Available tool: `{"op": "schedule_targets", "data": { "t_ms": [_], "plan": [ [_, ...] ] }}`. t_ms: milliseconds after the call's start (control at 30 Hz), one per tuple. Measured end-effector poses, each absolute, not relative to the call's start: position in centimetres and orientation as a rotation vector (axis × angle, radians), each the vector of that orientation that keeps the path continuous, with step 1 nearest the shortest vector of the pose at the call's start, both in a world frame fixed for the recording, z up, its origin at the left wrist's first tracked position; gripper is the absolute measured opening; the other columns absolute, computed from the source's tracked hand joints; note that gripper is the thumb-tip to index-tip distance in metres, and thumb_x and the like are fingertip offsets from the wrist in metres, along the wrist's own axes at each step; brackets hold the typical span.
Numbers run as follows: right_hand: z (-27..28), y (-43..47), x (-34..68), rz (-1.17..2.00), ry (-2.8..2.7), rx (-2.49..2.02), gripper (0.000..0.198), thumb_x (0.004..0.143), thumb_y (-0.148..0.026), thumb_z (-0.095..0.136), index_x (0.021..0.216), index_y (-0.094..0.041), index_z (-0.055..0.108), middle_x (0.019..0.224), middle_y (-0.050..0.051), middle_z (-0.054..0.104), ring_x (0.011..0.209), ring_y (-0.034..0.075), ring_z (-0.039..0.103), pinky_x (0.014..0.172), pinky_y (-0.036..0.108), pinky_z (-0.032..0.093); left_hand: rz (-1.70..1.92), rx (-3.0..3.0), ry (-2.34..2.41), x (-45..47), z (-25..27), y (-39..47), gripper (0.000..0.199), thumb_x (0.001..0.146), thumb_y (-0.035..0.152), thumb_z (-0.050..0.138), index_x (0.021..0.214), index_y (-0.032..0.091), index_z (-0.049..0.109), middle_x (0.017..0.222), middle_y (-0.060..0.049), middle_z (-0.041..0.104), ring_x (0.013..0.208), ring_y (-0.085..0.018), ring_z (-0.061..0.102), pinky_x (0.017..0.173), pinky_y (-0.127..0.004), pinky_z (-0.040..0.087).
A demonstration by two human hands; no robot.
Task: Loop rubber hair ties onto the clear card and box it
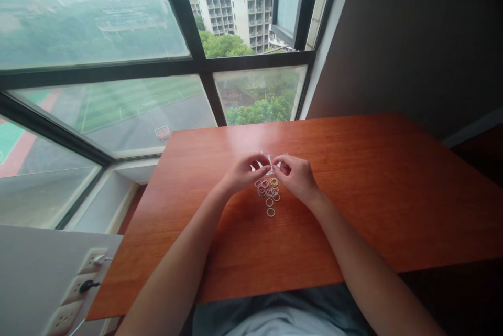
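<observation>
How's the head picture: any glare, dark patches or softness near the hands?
Head view: window light leaves pale glare on the table's far edge; head view: right-hand wall sinks into shadow; head view: clear plastic between left hand and right hand looks too small and washed out to read, but rings are recognisable.
</observation>
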State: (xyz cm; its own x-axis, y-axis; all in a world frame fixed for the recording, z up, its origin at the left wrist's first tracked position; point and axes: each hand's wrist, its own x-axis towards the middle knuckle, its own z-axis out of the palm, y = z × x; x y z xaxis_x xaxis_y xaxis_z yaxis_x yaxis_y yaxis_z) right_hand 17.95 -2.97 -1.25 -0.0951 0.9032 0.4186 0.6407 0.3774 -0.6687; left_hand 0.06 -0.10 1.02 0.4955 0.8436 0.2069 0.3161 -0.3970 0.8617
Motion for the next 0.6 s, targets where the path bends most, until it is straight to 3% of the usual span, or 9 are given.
{"op": "schedule_targets", "data": {
  "t_ms": [600],
  "plan": [
    [-1.4,-2.9,17.9,0.416,-1.823,-1.331,0.007,0.079,-0.021,0.059,0.081,-0.019,0.066,0.056,-0.005,0.049,0.053,0.010,0.047,0.058,0.022,0.036,0.895,2.039,1.049,-0.8,-0.1,0.9,0.013,0.081,0.026,0.060,0.079,0.014,0.065,0.067,-0.001,0.063,0.059,-0.009,0.052,0.055,-0.019,0.041]
  ]
}}
